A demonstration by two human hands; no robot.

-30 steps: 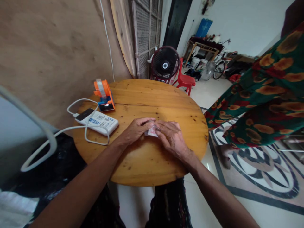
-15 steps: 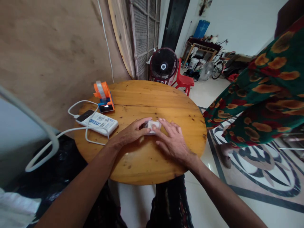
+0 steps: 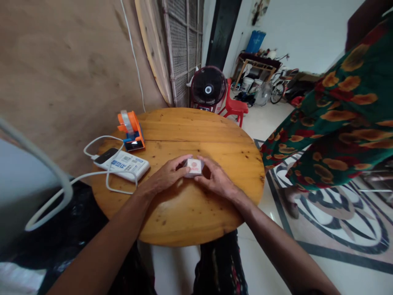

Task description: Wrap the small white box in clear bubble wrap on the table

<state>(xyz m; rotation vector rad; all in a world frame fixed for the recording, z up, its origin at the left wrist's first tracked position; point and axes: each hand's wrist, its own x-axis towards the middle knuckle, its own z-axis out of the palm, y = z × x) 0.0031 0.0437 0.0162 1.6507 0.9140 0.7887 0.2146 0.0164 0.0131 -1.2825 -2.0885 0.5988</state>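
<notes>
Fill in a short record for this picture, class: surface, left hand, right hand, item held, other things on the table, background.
Surface: round wooden table
Left hand: fingertips on the packet's left side
Right hand: fingertips on the packet's right side
Item held: small white packet with a red mark, at the tabletop
Other things: power bank with white cable, orange tape dispenser
Background: fan, red chair, a person in a floral garment at the right

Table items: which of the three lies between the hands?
The small white packet, held by both hands; the white power bank and orange tape dispenser sit untouched further left.
</notes>
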